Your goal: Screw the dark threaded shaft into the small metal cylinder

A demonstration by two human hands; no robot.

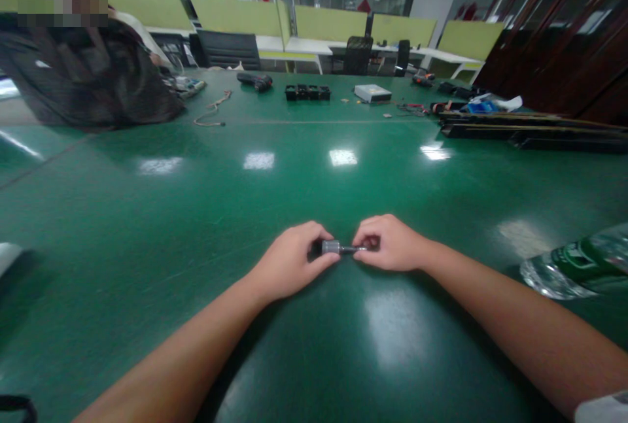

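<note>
Between my hands a small metallic grey cylinder (330, 247) with a thin dark shaft (347, 250) lies roughly level, just over the green table (275, 201) or on it; I cannot tell which. My left hand (299, 258) grips the cylinder between thumb and fingers, from its left end. Thumb and fingertips of my right hand (387, 244) pinch the far right end of the shaft. The exact kind of this object is too small to make out, and its ends are partly hidden by my fingers.
A clear water bottle (579, 263) with a green label lies right of my right forearm. Farther back are a dark power tool (255, 81), a black block (307, 92), a silver box (373, 93), a cable (213, 112) and long black strips (534, 130). Another person sits at back left.
</note>
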